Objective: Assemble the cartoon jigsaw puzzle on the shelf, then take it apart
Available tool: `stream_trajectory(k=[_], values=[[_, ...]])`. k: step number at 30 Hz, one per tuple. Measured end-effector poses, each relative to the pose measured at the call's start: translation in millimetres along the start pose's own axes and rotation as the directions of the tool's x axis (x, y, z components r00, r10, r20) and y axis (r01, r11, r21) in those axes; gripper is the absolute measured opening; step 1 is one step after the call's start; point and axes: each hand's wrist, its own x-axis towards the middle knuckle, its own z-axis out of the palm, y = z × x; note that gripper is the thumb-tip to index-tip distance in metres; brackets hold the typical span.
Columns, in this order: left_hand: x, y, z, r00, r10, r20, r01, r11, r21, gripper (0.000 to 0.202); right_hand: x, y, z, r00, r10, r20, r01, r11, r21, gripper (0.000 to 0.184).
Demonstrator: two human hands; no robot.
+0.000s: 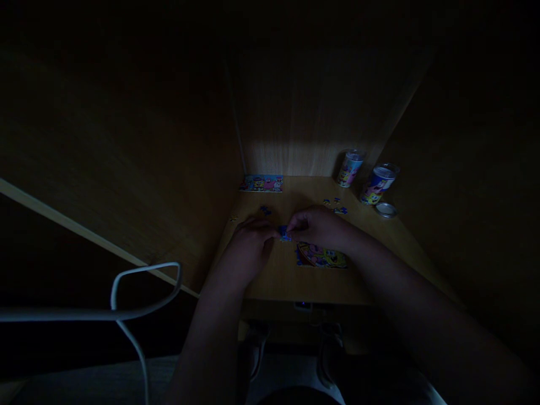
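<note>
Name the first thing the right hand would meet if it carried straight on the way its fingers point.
The small blue puzzle section, which the right hand seems to be touching at its fingertips. Just beyond it lies the left hand, though the dim light makes depth hard to judge.

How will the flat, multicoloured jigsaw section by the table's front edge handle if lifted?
The flat, multicoloured jigsaw section is probably light, looking thin. It may sag or split, since its knobbed edge suggests interlocking pieces.
</note>
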Motion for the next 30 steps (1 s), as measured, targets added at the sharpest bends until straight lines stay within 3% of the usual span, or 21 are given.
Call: stream_trajectory(k=[19, 30], values=[[-0.8, 1.6, -1.9, 1.0, 0.001, 0.001, -0.001, 1.0, -0.003, 0.032, 0.2, -1.9, 1.8, 0.999, -0.017, -0.042, 0.013, 0.996, -0.093, 0.006], [-1.9, 2.7, 3.1, 0.998, 0.066, -0.016, -0.067, 0.994, -0.085, 0.038, 2.1, -0.8, -5.2, 0.976, -0.064, -0.21, 0.025, 0.983, -0.182, 0.012]])
